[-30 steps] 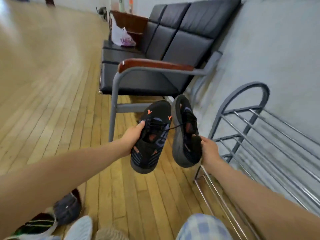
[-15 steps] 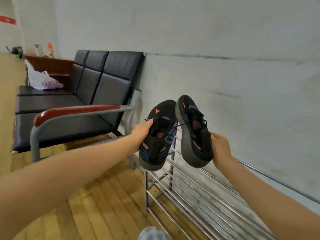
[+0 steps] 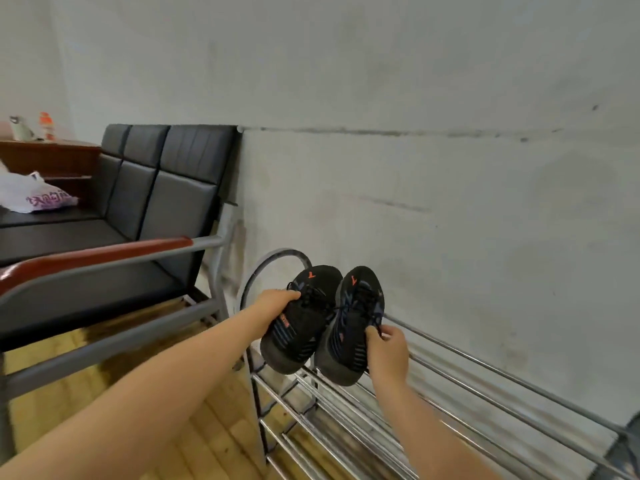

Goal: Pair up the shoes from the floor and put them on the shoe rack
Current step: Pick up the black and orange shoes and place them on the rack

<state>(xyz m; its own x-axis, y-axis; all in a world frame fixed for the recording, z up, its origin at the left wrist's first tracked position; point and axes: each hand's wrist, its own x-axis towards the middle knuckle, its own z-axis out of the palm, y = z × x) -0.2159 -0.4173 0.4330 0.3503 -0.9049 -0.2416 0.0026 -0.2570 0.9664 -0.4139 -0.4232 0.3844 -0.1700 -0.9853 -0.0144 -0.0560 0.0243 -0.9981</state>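
From the head camera, the metal shoe rack (image 3: 460,393) carries nothing on its visible rails; its right end is cut off. Two black sneakers hang over its top tier: the left hand (image 3: 273,306) has fingers clamped on one sneaker (image 3: 304,320), the right hand (image 3: 388,351) on the other sneaker (image 3: 353,323).

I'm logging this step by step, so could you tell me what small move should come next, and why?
Probably lower both shoes the last bit and let go. The left hand holds one black knit sneaker with orange marks, the right hand its match, side by side, toes to the wall, heels near the top bars of the chrome wire shoe rack.
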